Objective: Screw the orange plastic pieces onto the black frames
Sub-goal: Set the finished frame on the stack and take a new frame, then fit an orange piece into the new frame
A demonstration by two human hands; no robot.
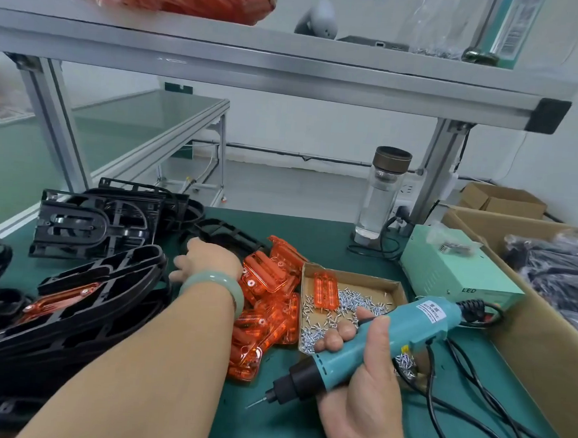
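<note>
**One head camera**

The single wide-angle view looks from the person's head, forward and down on the green worktop (273,423). It is close: the left hand (209,259) and the right hand (360,395) with its screwdriver (392,335) fill the lower part, and the shelf (291,72) crosses the top.

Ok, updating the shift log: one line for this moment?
left hand: at black frame | right hand: grips screwdriver | orange pieces: piled loose

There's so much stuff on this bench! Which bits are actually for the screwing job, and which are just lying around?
For the job: orange pieces, black frames, tray of screws, electric screwdriver held in the right hand.

Just lying about: water bottle, small cardboard box at the back.
</note>
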